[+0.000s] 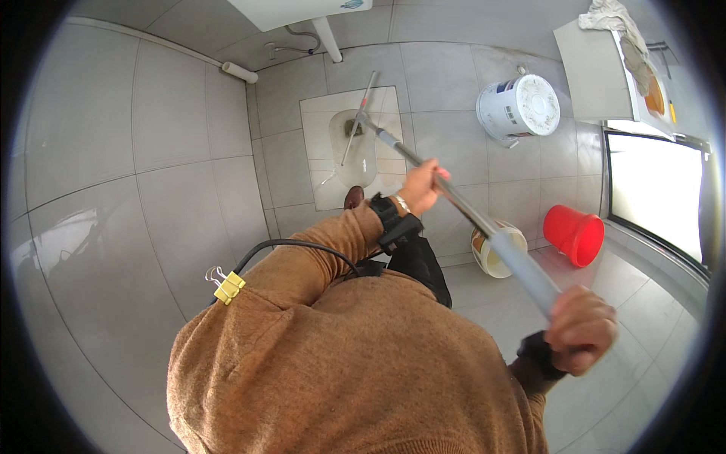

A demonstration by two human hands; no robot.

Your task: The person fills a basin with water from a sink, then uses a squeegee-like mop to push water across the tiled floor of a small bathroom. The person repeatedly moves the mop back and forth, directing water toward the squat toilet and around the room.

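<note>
A long-handled floor squeegee (pixel 468 210) runs diagonally across the head view. My left hand (pixel 422 184) grips the metal part of its pole midway. At the lower right, my right hand (pixel 584 331) is closed around the grey grip at the pole's upper end. The squeegee's thin blade (pixel 368 91) lies over a squat toilet (pixel 363 164) set in pale tiles. A dark patch shows in the toilet bowl beneath the blade; what it is, I cannot tell. The toe of a brown shoe (pixel 354 197) is at the toilet's near edge.
A white bucket (pixel 505 110) stands at the upper right. Farther down are a cream bucket (pixel 499 258) and a red bucket (pixel 573 235). A cloth (pixel 615 22) hangs over a white cabinet (pixel 595 74). A pipe (pixel 328 40) meets the floor behind the toilet; tiled wall (pixel 91 227) is on the left.
</note>
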